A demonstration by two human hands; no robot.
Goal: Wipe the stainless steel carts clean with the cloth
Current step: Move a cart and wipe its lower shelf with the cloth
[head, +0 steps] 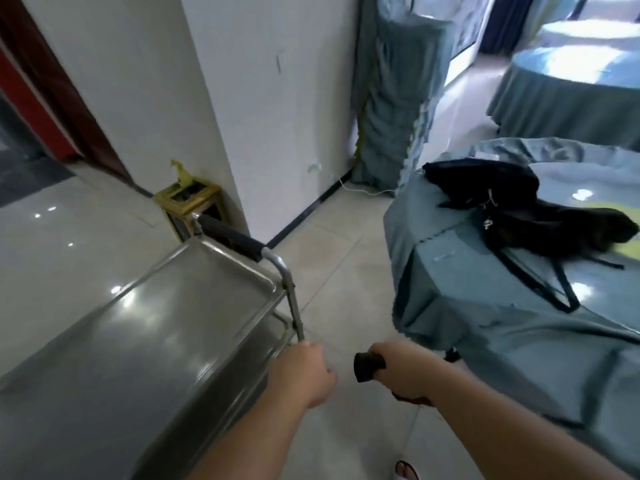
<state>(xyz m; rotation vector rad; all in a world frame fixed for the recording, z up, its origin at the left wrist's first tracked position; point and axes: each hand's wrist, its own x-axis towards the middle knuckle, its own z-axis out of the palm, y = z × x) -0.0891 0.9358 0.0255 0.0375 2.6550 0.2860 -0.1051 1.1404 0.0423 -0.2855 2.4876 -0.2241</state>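
My left hand (304, 372) is curled closed at the near right corner of the cart (145, 334), right by the bottom of its upright post (294, 306). The fingers are turned away from me, so I cannot tell whether they grip the post or the tray's rim or only rest against them. My right hand (405, 372) grips a dark padded bar (369, 366), fingers wrapped over it with the black end sticking out to the left. I take it for the handle of a second cart below my view, but the frame does not show that cart itself.

The cart in view stands to my left on the tiled floor (346, 258), its top tray bare and shiny, with a lower shelf just showing under the right edge and a black-padded handle (230, 237) at the far end. I see no cloth in either hand or on the tray, so I cannot say where it is.

To my right is a round surface (485, 306) draped in blue-grey fabric, with a black bag (502, 202) near its left edge.

As I judge it, wiping is not underway here; this looks like shifting carts. The tray looks clean from here, though glare could hide smears, and I can't tell what is left to wipe.
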